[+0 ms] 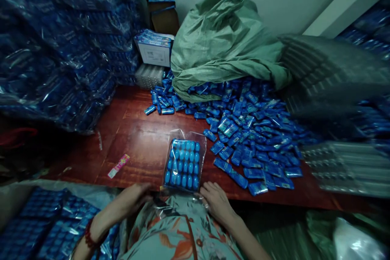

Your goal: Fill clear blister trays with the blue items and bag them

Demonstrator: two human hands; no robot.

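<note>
A clear plastic bag (201, 146) lies at the table's front edge, its open-looking near end hanging toward my body. Inside it sits a block of glossy blue rounded pieces (182, 162) in rows. At the bag's near right corner, my right hand (215, 200) has its fingers curled on the plastic. My left hand (137, 196) is left of the bag, by the table edge, apart from the blue pieces; its fingertips are blurred and partly hidden. Right of the bag spreads a heap of small blue wrapped packets (252, 146).
A green woven sack (225, 40) spills packets at the back. Wrapped blue packs (61, 48) stack high on the left. Clear ridged trays (347, 166) lie right. A pink strip (118, 166) rests on the red-brown table (134, 130). Boxes (155, 50) stand behind.
</note>
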